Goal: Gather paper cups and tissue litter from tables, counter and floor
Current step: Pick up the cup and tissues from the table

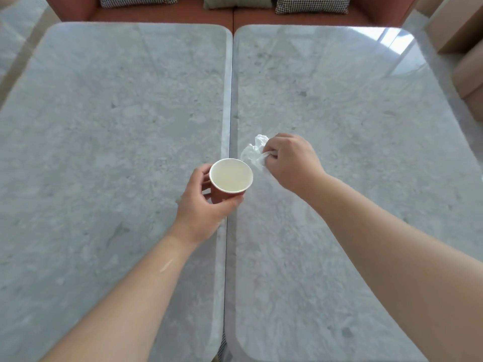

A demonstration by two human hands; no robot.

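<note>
Head view looks down on two grey marble benches set side by side, the left bench (104, 126) and the right bench (352, 113). Over the seam between them, the left hand (202, 207) curls round an upright paper cup (231, 176), its mouth facing up. Just right of it, the right hand (290, 160) pinches a crumpled white tissue (254, 150). Patterned cushions (312, 3) line the far sofa.

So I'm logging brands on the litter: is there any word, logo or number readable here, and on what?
None can be read.
Paper cup, held in the left hand: the plain inside and a strip of reddish wall show, no print.
Crumpled tissue, pinched by the right hand: blank white.
Marble tables: no labels or signs.
</note>
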